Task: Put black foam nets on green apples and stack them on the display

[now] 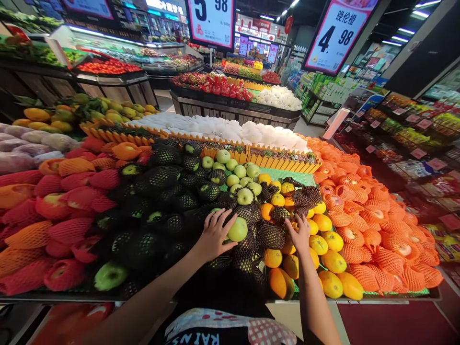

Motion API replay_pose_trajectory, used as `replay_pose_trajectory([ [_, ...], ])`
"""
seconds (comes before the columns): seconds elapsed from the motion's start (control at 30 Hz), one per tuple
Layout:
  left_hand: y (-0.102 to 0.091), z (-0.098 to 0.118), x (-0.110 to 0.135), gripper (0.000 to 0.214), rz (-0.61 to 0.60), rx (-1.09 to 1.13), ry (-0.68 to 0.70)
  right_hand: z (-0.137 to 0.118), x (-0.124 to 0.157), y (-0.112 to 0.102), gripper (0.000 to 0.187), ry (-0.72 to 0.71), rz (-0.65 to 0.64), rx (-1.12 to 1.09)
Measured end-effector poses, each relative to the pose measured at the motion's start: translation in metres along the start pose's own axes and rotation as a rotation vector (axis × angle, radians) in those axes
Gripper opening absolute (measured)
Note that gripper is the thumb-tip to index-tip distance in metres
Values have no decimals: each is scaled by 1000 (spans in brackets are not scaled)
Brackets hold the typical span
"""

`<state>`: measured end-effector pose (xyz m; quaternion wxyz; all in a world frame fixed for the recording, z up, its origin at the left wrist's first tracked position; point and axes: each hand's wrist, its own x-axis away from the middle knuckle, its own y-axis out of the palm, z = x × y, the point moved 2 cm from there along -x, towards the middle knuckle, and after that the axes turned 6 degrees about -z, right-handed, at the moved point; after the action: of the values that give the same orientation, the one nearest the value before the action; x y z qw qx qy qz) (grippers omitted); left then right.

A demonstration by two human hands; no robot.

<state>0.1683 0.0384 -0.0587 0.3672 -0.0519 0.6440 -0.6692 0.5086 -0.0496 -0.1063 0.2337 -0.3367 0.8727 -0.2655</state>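
Observation:
My left hand (214,235) curves round a bare green apple (237,229), thumb below it and fingers over its left side. Just right of the apple lie several fruits in dark nets (270,235). My right hand (300,235) reaches over the yellow-orange fruit, fingers apart, with nothing visible in its grasp; whether its fingertips touch the fruit beneath I cannot tell. Loose dark netting (307,197) rests on the fruit just beyond it. More bare green apples (245,196) are piled behind my left hand, and oranges (266,211) sit between the two hands.
Black-netted green fruit (143,206) fills the stand to the left, with red-wrapped fruit (68,230) farther out. Orange-netted fruit (377,220) covers the right side. A yellow fence-like divider (283,161) runs behind, before white-wrapped produce (215,128). Price signs (334,38) hang overhead.

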Motion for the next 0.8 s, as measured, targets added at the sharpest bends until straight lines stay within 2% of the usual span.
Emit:
replay_pose_trajectory([
  [0.1,-12,0,2,65,5,34,32,-8,1,-10,76,-23,122,-125],
  [0.23,-26,7,7,55,30,128,66,-43,24,-35,39,-154,351,-356],
  [0.3,-30,14,10,52,36,235,68,-62,39,-46,25,-210,330,-487],
  [0.37,-32,22,13,49,38,390,83,-78,54,-53,18,-239,179,-608],
  [0.43,-31,29,17,47,6,586,95,-94,69,-55,17,-263,-34,-702],
  [0.57,-25,40,23,41,-64,915,25,-121,98,-44,24,-314,-402,-792],
  [0.7,-22,44,24,26,-107,1063,-63,-132,122,-29,27,-294,-689,-842],
  [0.8,-24,45,24,17,-128,1123,-63,-132,133,-25,26,-241,-922,-859],
])
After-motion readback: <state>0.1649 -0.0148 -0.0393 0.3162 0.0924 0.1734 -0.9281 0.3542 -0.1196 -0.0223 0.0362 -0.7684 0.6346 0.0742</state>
